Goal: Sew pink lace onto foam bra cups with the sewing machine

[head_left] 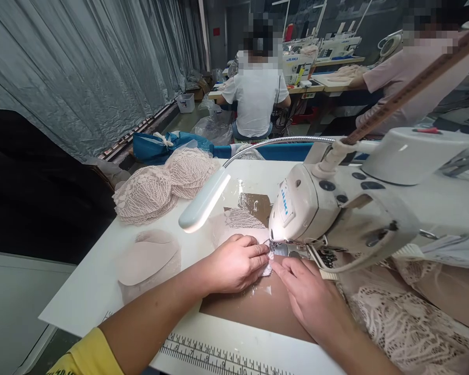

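Note:
A beige lace bra cup [245,219] lies under the head of a white sewing machine [297,203], partly covered by my hands. My left hand [240,263] presses its edge close to the needle, fingers bent and held together. From the other side, my right hand [310,291] reaches to the same edge, its index fingertip on the fabric beside the presser foot. Fingers and machine head hide the needle and the exact stitching spot. Beneath the hands lies a brown sheet [254,307] with shiny tape on it.
Stacked lace cups [160,190] sit at the back left, with smooth beige cup pieces [148,258] nearer. A lit lamp [205,200] overhangs the table. Lace fabric [406,307] piles at right. A printed ruler [214,359] runs along the front edge. Two people [256,94] sit beyond.

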The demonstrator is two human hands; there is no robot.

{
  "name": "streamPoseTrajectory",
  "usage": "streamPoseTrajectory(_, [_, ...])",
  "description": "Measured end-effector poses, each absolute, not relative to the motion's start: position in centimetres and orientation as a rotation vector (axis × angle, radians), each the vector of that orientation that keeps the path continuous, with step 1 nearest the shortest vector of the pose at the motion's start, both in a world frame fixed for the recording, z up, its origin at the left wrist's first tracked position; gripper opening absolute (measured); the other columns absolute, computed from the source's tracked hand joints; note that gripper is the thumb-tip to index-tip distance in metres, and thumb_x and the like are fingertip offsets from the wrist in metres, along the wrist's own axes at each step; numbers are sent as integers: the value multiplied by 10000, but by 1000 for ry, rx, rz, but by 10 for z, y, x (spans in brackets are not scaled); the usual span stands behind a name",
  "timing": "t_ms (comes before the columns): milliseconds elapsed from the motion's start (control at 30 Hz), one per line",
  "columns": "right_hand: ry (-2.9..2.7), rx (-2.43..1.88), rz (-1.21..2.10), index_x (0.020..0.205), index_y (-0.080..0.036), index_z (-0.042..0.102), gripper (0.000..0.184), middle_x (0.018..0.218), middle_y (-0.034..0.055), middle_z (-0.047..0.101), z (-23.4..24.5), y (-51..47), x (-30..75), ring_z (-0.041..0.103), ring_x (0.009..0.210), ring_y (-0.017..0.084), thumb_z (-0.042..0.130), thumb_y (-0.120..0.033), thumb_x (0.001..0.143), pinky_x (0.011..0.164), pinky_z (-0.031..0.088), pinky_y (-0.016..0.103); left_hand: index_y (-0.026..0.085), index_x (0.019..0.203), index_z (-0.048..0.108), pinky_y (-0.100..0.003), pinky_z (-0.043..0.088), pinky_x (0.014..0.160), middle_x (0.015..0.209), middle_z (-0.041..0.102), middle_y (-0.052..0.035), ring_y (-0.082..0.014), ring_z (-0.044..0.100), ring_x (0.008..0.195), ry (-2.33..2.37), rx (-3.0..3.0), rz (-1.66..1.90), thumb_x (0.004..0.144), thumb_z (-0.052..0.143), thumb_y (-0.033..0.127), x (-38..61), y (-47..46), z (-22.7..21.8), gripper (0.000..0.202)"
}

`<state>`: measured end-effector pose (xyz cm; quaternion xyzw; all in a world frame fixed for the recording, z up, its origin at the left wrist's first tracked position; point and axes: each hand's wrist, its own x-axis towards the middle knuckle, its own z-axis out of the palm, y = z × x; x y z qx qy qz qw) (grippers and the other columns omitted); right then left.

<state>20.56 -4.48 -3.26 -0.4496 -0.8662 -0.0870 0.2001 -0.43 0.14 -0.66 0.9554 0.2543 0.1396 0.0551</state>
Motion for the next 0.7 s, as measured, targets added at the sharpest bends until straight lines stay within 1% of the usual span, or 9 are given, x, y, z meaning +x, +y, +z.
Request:
streamPoseTrajectory(67, [-2421, -1261, -236, 1081, -181, 697, 423, 921, 47, 701, -31, -45, 205, 559, 743, 182, 454, -20, 774, 591, 397, 288, 133, 1183, 583, -359, 432, 876, 1237, 604, -113, -232, 525, 1057, 780, 2896, 429, 954, 426, 275, -4, 1, -8, 312])
streamPoseTrajectory(200, [-2406, -1316, -308, 1093, -190, 699, 423, 920, 57, 707, -30, -44, 203, 582, 746, 194, 445, -26, 797, 647, 434, 309, 141, 1172, 595, -356, 432, 873, 1234, 606, -102, -224, 529, 1040, 833, 2861, 472, 952, 431, 273, -1, 2, -11, 304])
streamPoseTrajectory(400, [-2369, -1441, -309, 1108, -227, 701, 468, 983, 74, 711, -36, -42, 208, 634, 762, 204, 413, -14, 807, 736, 502, 348, 140, 1128, 623, -365, 417, 892, 1199, 618, -97, -234, 529, 1045, 797, 2812, 480, 937, 442, 276, -5, -1, -5, 296])
streamPoseTrajectory(500, [-2333, -1470, -300, 1128, -222, 693, 446, 990, 98, 711, -41, -42, 212, 654, 813, 221, 396, -55, 840, 715, 524, 344, 157, 1103, 637, -369, 407, 900, 1140, 638, -95, -232, 533, 1037, 712, 2795, 472, 916, 476, 285, -8, -3, -2, 278])
streamPoseTrajectory(600, [-2333, -1449, -294, 1161, -206, 673, 421, 1028, 114, 707, -44, -44, 215, 660, 844, 232, 390, -93, 871, 698, 528, 347, 163, 1038, 658, -370, 399, 903, 1093, 645, -95, -222, 540, 1016, 653, 2798, 464, 902, 506, 288, -9, -4, -1, 240])
streamPoseTrajectory(700, [-2319, -1452, -193, 1188, -216, 652, 412, 1063, 104, 698, -44, -46, 216, 652, 854, 223, 394, -109, 884, 688, 517, 336, 164, 949, 674, -363, 395, 892, 1025, 654, -89, -204, 550, 968, 619, 2817, 445, 907, 501, 293, -9, -4, 0, 220])
